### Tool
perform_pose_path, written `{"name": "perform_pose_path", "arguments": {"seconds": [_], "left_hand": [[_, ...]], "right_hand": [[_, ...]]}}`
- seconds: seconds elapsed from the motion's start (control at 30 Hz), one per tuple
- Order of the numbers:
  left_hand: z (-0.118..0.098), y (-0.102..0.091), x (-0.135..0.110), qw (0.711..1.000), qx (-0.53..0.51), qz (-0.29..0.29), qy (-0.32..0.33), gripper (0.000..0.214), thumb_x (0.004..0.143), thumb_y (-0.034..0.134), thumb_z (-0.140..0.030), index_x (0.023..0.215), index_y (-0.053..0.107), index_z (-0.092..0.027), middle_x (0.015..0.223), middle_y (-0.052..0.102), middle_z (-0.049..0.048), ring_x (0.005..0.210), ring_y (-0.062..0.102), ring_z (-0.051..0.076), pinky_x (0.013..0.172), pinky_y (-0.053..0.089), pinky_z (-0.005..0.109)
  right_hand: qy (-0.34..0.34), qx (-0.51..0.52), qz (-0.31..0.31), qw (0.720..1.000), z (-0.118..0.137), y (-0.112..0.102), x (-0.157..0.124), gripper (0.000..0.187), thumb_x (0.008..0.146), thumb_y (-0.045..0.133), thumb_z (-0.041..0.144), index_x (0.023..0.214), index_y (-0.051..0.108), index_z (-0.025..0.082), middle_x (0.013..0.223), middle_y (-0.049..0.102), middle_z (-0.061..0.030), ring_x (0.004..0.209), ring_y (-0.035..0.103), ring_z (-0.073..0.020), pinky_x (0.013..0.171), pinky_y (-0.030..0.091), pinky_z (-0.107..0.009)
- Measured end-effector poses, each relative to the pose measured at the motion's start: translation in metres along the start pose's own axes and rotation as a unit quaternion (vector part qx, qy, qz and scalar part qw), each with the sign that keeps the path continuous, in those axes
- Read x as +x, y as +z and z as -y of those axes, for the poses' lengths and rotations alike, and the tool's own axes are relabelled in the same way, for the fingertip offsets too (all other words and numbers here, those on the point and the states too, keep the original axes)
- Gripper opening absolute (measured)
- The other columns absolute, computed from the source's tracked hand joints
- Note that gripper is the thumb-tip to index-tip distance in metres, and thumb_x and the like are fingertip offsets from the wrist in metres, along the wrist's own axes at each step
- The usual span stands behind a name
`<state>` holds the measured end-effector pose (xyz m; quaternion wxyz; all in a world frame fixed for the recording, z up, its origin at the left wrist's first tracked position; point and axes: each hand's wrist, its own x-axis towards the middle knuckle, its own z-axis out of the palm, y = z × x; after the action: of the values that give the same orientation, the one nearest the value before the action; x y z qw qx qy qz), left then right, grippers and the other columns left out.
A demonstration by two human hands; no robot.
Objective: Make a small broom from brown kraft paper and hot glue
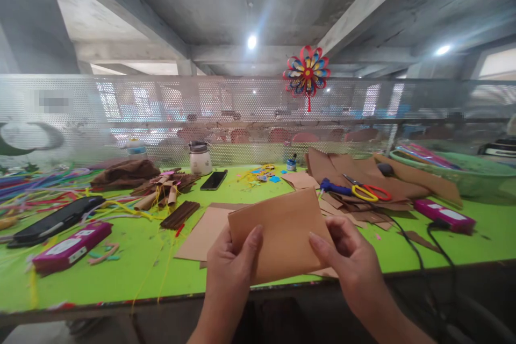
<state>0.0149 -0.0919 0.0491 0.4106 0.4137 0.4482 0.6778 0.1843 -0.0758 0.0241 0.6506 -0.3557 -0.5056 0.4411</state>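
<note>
Between my two hands is a piece of brown kraft paper (286,236), held up over the front edge of the table and slightly tilted. My left hand (231,263) grips its left side, thumb on the face toward me. On the right side, my right hand (352,255) pinches it with the thumb in front and the fingers curled behind. Beneath and behind it, more brown paper sheets (201,234) lie on the green table (133,258). A stack of dark brown strips (180,215) rests left of those sheets.
Scissors (371,192) and a blue-handled tool (336,188) lie on brown paper (358,166) at right. Purple boxes (445,216) sit on both sides, with black cables (419,258) over the right edge. A phone (213,180), a white jar (200,158) and a green basket (479,177) stand farther back.
</note>
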Motion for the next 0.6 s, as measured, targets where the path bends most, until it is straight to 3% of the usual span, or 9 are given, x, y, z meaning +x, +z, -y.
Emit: {"name": "perform_pose_path", "arguments": {"seconds": [0.17, 0.33, 0.47, 0.6], "left_hand": [[-0.004, -0.002, -0.003, 1.000, 0.018, -0.008, -0.011, 0.054, 0.061, 0.077, -0.049, 0.099, 0.066, -0.012, 0.077, 0.073, 0.0083, 0.066, 0.068, 0.024, 0.052, 0.053, 0.027], [-0.004, -0.005, -0.004, 1.000, 0.022, -0.022, -0.004, 0.054, 0.059, 0.078, -0.048, 0.098, 0.066, -0.011, 0.076, 0.073, 0.0087, 0.064, 0.068, 0.022, 0.051, 0.052, 0.025], [-0.001, -0.006, -0.005, 0.999, 0.036, -0.013, -0.007, 0.050, 0.062, 0.076, -0.048, 0.095, 0.065, -0.012, 0.079, 0.073, 0.0085, 0.068, 0.068, 0.023, 0.051, 0.051, 0.024], [0.002, -0.007, -0.007, 0.998, 0.059, -0.010, 0.005, 0.048, 0.064, 0.075, -0.047, 0.093, 0.066, -0.011, 0.083, 0.073, 0.0093, 0.072, 0.068, 0.023, 0.054, 0.052, 0.024]], "right_hand": [[0.025, 0.046, -0.002, 0.999, 0.008, 0.000, -0.006, 0.059, 0.069, 0.077, 0.039, 0.119, 0.051, 0.024, 0.098, 0.071, -0.0085, 0.080, 0.068, -0.0222, 0.066, 0.056, -0.031], [0.044, -0.033, 0.106, 0.993, 0.015, -0.011, 0.000, 0.033, 0.077, 0.070, 0.041, 0.100, 0.066, 0.017, 0.098, 0.072, -0.0100, 0.086, 0.067, -0.0221, 0.071, 0.054, -0.028], [0.053, -0.015, 0.154, 0.987, 0.033, -0.010, 0.015, 0.033, 0.077, 0.070, 0.038, 0.104, 0.066, 0.019, 0.102, 0.071, -0.0075, 0.090, 0.066, -0.0205, 0.076, 0.053, -0.028], [0.091, -0.002, 0.201, 0.975, 0.046, -0.004, 0.033, 0.032, 0.072, 0.074, 0.038, 0.095, 0.066, 0.017, 0.092, 0.071, -0.0075, 0.081, 0.066, -0.0200, 0.070, 0.053, -0.030]]}}
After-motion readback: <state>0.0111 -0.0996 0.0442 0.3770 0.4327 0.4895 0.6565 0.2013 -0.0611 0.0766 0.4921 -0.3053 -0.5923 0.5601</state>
